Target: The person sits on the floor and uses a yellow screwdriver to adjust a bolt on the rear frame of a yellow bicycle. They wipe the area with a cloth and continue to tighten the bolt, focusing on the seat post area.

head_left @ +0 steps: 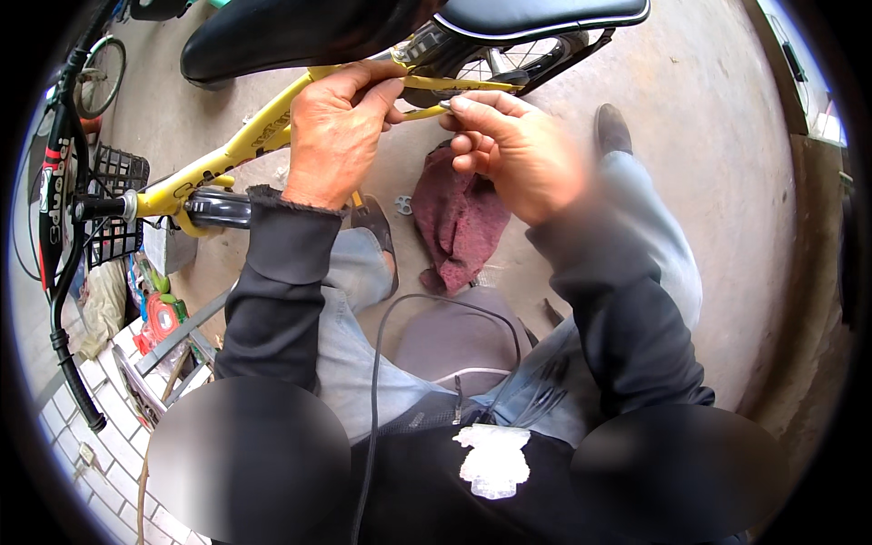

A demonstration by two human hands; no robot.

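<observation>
So there's a yellow bicycle frame (263, 123) slanting across the upper left, right where both hands are, and it's pretty crowded up there. A black saddle (300, 41) and a padded rear seat (549, 16) hang over the work spot and cover part of the frame and the rear wheel (518, 59). Handlebar (54, 263) is off to the left, with a black wire basket (118, 182) just beside it. A thin black cable (376, 363) loops over the lap, below the hands, so it's not blocking them.

Rough count: one saddle, one rear seat, one basket, one handlebar, one maroon cloth (459, 218) crumpled on the concrete floor (727, 182) between two dark shoes, plus one small metal piece (404, 204) lying near the cloth. Another bike's wheel (102, 77) shows at far left.

Now the hands. Left hand (336, 127) is mostly closed, thumb and fingers bunched together right at the frame below the saddle; can't tell what, if anything, is between them. Right hand (513, 150) has thumb and index pinched on a small silvery piece (445, 104), just beside the tip of a slim yellow bar (422, 113), other fingers loosely curled.
</observation>
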